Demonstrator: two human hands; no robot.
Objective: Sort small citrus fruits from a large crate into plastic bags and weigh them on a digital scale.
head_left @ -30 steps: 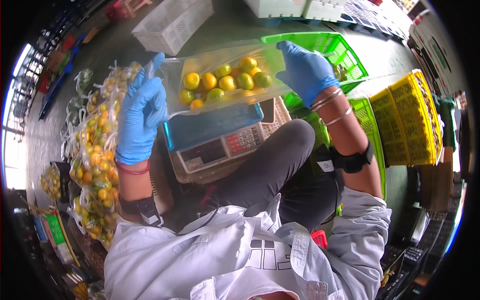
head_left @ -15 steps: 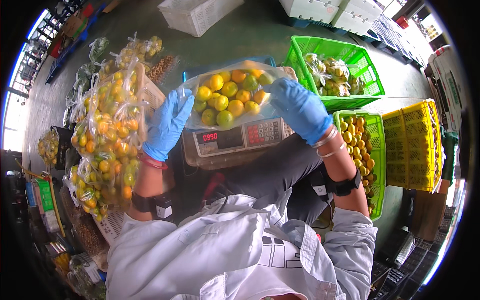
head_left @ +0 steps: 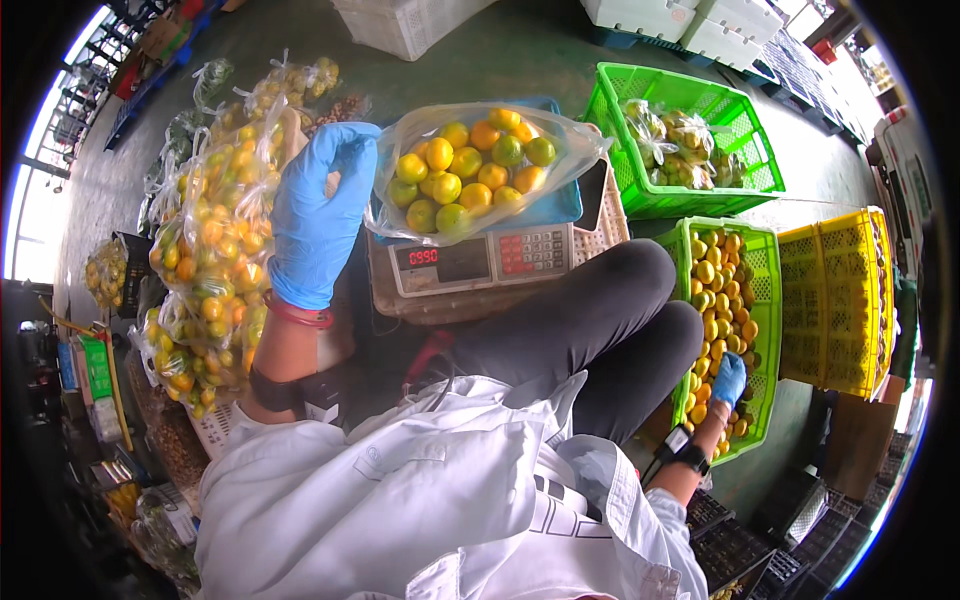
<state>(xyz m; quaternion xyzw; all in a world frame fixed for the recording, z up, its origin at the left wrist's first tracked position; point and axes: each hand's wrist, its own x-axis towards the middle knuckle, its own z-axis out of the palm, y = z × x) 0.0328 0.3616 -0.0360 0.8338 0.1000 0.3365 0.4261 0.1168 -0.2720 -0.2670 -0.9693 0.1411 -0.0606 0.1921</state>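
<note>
A clear plastic bag [head_left: 380, 222] of green and orange citrus fruits [head_left: 466, 163] lies on the blue pan [head_left: 567, 203] of a digital scale [head_left: 440, 268] in front of me. My left hand [head_left: 318, 215], in a blue glove, is closed at the bag's left edge, its fingers curled and pinching the plastic. Far to the right, my blue-gloved right hand [head_left: 730, 378] reaches down into a green crate [head_left: 765, 400] of loose orange citrus fruits [head_left: 712, 290]. Its fingers look bunched together among the fruits; what they hold is hidden.
Filled bags of citrus [head_left: 215, 250] are heaped at the left. Another green crate [head_left: 660, 205] with bagged fruit stands beyond the right side of the scale. Stacked yellow crates [head_left: 830, 300] stand farther right. A white crate [head_left: 400, 25] is at the far side.
My right hand has let go of the bag and moved right and nearer, into the crate of loose fruit. The bag now lies lower on the scale; my left hand has curled and moved slightly.
</note>
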